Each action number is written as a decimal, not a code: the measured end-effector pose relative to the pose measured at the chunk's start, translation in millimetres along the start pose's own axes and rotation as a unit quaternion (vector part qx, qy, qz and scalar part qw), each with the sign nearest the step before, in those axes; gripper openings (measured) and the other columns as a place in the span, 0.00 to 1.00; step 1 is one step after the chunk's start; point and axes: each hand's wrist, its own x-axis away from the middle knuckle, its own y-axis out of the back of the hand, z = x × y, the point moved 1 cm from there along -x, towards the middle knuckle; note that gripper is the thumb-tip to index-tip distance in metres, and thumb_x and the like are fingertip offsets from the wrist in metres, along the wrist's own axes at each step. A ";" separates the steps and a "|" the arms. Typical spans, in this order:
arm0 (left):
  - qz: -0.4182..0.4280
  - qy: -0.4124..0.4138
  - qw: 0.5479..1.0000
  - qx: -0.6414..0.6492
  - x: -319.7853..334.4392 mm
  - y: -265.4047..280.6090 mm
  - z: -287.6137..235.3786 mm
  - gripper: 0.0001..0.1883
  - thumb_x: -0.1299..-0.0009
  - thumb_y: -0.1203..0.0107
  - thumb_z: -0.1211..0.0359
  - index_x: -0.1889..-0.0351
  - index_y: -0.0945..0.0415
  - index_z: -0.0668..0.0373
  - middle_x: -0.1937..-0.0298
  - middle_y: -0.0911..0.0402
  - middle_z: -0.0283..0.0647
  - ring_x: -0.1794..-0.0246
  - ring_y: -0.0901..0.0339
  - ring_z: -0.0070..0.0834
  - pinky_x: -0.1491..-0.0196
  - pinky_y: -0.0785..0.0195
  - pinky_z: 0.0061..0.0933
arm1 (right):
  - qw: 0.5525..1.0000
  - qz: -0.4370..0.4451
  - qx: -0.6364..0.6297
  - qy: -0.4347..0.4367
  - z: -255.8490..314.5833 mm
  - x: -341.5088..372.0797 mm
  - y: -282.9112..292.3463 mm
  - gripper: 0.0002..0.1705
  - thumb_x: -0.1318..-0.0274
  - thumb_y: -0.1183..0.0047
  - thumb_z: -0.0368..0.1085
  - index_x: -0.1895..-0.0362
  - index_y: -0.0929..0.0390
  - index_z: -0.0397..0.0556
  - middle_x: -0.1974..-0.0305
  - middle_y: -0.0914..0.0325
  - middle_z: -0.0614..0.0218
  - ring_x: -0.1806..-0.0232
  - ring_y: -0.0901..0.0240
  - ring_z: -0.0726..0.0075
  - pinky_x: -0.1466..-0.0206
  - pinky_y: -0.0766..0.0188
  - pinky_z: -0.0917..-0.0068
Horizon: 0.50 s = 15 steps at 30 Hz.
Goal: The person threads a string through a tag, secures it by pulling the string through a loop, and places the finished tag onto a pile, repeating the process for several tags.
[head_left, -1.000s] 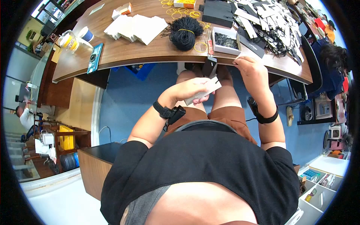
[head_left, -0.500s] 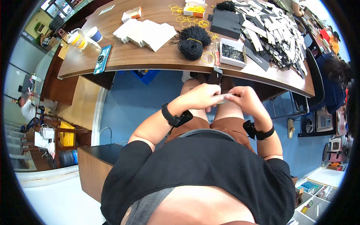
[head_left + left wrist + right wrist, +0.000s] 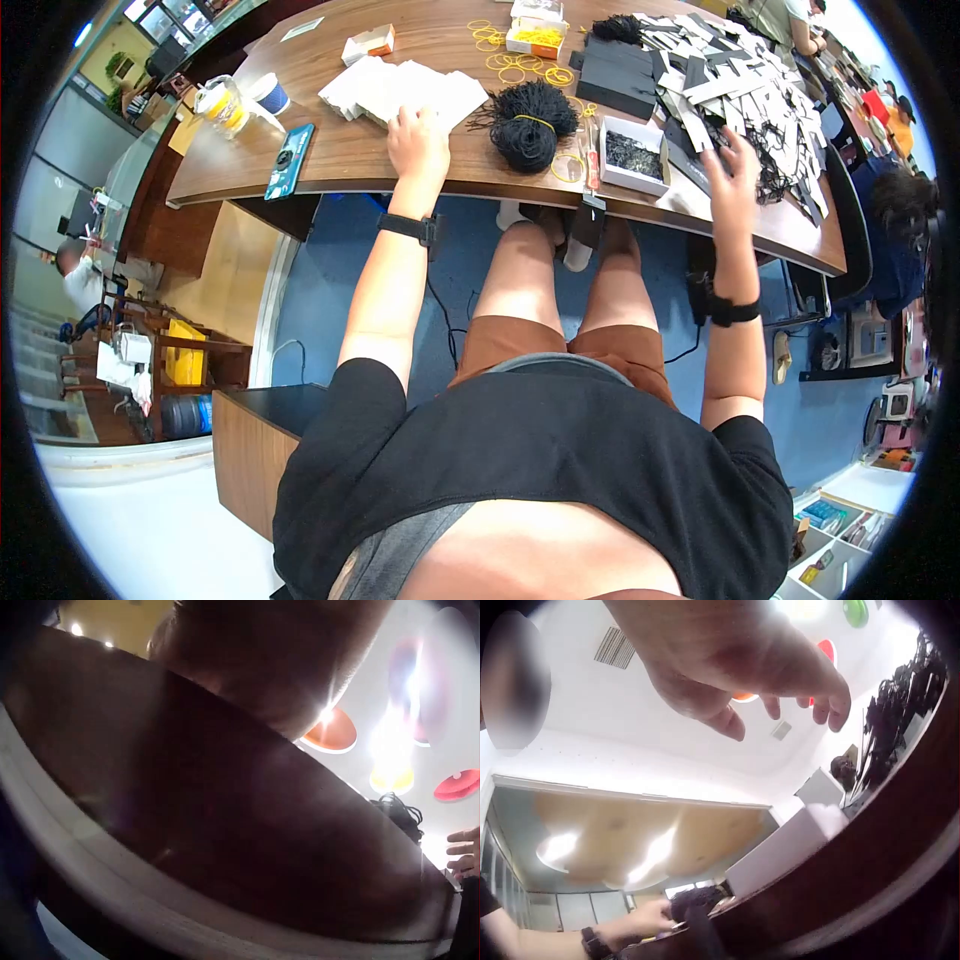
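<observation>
My left hand [image 3: 418, 150] reaches over the near edge of the white card pieces [image 3: 365, 85], its fingers lying on them; its wrist view shows mostly the dark table edge. On the right, my right hand [image 3: 733, 175] is raised near the heap of black and white tags [image 3: 720, 85], its fingers spread and apart. In the right wrist view the right hand [image 3: 757, 675] holds nothing, its fingers loosely bent. A bundle of black cords [image 3: 525, 125] tied with a yellow band lies between the hands.
A white box of small black pieces [image 3: 635, 155] sits near the table's front edge, beside a red-handled tool [image 3: 592, 160]. Yellow rubber bands [image 3: 515, 68] lie farther back by a black box [image 3: 615, 78]. At the left are a phone [image 3: 290, 160] and cups [image 3: 268, 93].
Both hands were together over the lap at a white card; they have moved apart. The left went forward to the white cards, the right forward and right to the tag heap. The card between them is gone.
</observation>
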 end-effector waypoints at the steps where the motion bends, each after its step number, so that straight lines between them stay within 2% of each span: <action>1: -0.001 0.002 1.000 0.008 -1.1 0.1 1.4 0.08 0.45 0.40 0.67 0.68 0.24 0.57 0.62 0.25 0.46 0.59 0.28 0.45 0.54 0.34 0.42 | 1.000 0.000 -0.012 0.005 10.5 13.6 -5.6 0.27 0.47 0.44 0.38 0.42 0.33 0.52 0.42 0.42 0.57 0.45 0.38 0.58 0.46 0.35 0.65; 2: -0.002 0.005 1.000 0.017 -2.3 1.2 2.2 0.07 0.45 0.41 0.68 0.69 0.24 0.56 0.63 0.25 0.46 0.59 0.28 0.44 0.55 0.34 0.42 | 1.000 0.001 -0.022 0.011 18.8 25.2 -9.7 0.25 0.47 0.45 0.35 0.43 0.31 0.54 0.42 0.41 0.60 0.44 0.39 0.59 0.46 0.35 0.66; 4: 0.002 0.018 0.999 0.044 -4.7 4.8 4.8 0.05 0.44 0.42 0.69 0.71 0.25 0.56 0.64 0.25 0.45 0.61 0.27 0.43 0.57 0.34 0.42 | 0.996 -0.006 0.027 0.080 47.3 44.7 -14.5 0.22 0.48 0.47 0.32 0.46 0.30 0.52 0.42 0.40 0.58 0.42 0.40 0.57 0.46 0.37 0.66; 6: 0.015 0.040 0.996 0.079 -3.3 11.7 9.0 0.05 0.44 0.42 0.69 0.72 0.26 0.57 0.66 0.25 0.45 0.62 0.27 0.43 0.57 0.34 0.41 | 0.991 -0.016 0.054 0.122 67.6 60.4 -16.2 0.18 0.48 0.48 0.30 0.50 0.27 0.49 0.49 0.32 0.58 0.48 0.35 0.59 0.50 0.34 0.69; 7: -0.008 0.041 0.996 0.081 -1.3 17.9 7.7 0.05 0.44 0.42 0.70 0.71 0.26 0.59 0.70 0.25 0.44 0.66 0.26 0.41 0.60 0.34 0.39 | 0.991 0.014 0.007 0.131 70.6 69.1 -20.8 0.16 0.47 0.48 0.29 0.51 0.26 0.47 0.54 0.29 0.59 0.54 0.31 0.61 0.54 0.32 0.71; 8: -0.006 0.056 0.986 0.154 2.3 24.6 4.5 0.05 0.43 0.42 0.70 0.71 0.26 0.59 0.70 0.25 0.42 0.67 0.26 0.38 0.60 0.34 0.37 | 0.988 0.044 -0.041 0.139 71.4 79.5 -26.6 0.15 0.47 0.48 0.27 0.53 0.26 0.45 0.59 0.26 0.60 0.59 0.28 0.64 0.58 0.31 0.74; 10: -0.001 0.086 0.950 0.299 12.0 41.6 -8.4 0.05 0.42 0.42 0.71 0.70 0.26 0.61 0.70 0.24 0.39 0.68 0.26 0.33 0.61 0.33 0.32 | 0.980 0.161 -0.116 0.010 72.7 103.9 -37.0 0.14 0.44 0.48 0.29 0.53 0.26 0.42 0.62 0.24 0.64 0.69 0.28 0.72 0.64 0.30 0.78; 11: 0.083 0.108 0.869 0.476 21.1 57.8 -29.1 0.05 0.41 0.42 0.72 0.70 0.26 0.62 0.70 0.24 0.37 0.68 0.27 0.27 0.62 0.33 0.29 | 0.972 0.162 -0.166 -0.026 78.4 109.4 -43.0 0.14 0.43 0.48 0.30 0.52 0.27 0.42 0.62 0.24 0.65 0.71 0.29 0.75 0.66 0.30 0.79; 12: 0.165 0.128 0.746 0.632 35.3 70.6 -53.6 0.05 0.40 0.42 0.73 0.70 0.26 0.62 0.70 0.23 0.35 0.68 0.27 0.22 0.62 0.33 0.25 | 0.961 0.163 -0.215 -0.062 84.9 114.5 -49.1 0.15 0.42 0.48 0.32 0.51 0.27 0.42 0.61 0.23 0.67 0.72 0.31 0.79 0.67 0.31 0.81; 13: 0.242 0.115 0.718 0.643 51.0 72.6 -69.1 0.04 0.39 0.41 0.73 0.70 0.26 0.62 0.69 0.24 0.32 0.68 0.29 0.19 0.62 0.34 0.23 | 0.922 0.173 -0.315 -0.144 92.4 115.0 -52.2 0.16 0.40 0.49 0.33 0.49 0.28 0.41 0.64 0.24 0.69 0.73 0.33 0.83 0.70 0.33 0.84; 14: 0.316 0.100 0.685 0.649 63.4 73.4 -82.4 0.04 0.39 0.41 0.74 0.69 0.25 0.61 0.68 0.26 0.30 0.67 0.31 0.16 0.62 0.35 0.21 | 0.903 0.145 -0.369 -0.164 91.5 120.2 -62.3 0.14 0.39 0.50 0.33 0.51 0.28 0.40 0.69 0.24 0.69 0.77 0.36 0.84 0.73 0.35 0.85; 15: 0.371 0.101 0.667 0.638 76.3 66.9 -92.2 0.04 0.39 0.41 0.73 0.69 0.25 0.60 0.68 0.26 0.30 0.67 0.31 0.16 0.62 0.35 0.20 | 0.895 0.193 -0.360 -0.180 80.1 125.5 -65.9 0.13 0.39 0.51 0.34 0.53 0.28 0.40 0.70 0.25 0.70 0.78 0.36 0.84 0.73 0.35 0.85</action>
